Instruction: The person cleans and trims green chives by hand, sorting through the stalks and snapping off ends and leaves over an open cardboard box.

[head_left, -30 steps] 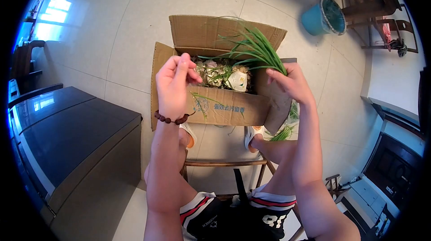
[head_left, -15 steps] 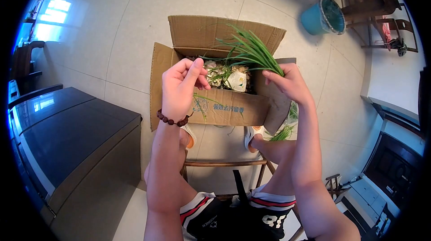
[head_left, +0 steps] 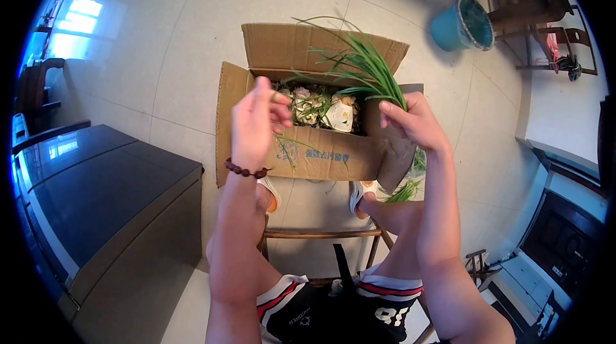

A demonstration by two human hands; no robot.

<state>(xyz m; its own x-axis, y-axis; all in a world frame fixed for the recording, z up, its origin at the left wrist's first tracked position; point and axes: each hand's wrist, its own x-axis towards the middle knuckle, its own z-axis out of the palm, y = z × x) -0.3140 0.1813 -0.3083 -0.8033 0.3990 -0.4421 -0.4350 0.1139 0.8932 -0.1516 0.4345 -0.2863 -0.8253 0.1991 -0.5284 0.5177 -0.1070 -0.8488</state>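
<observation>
A bunch of long green chives (head_left: 371,73) is gripped at its lower ends by my right hand (head_left: 416,123), the leaves fanning up and left over the cardboard box (head_left: 346,159). My left hand (head_left: 256,118), slightly blurred, hovers at the box's left side with its thumb up and fingers apart; I see nothing in it. Inside the open box lie scraps (head_left: 307,103), pale crumpled bits with green strands, and a white packet (head_left: 340,115). Loose green strands hang over the front flap.
More chives (head_left: 404,191) lie on the floor right of my foot, beside a clear plastic bag (head_left: 419,161). A blue lined bucket (head_left: 449,28) stands at the back right. A dark-topped cabinet (head_left: 109,184) is at the left, and a wooden stool rail (head_left: 321,234) crosses between my legs.
My left hand has turned, with its thumb swinging left and its fingers spreading. Some long leaves of the chives now arch farther up and left. My right hand stays nearly in place.
</observation>
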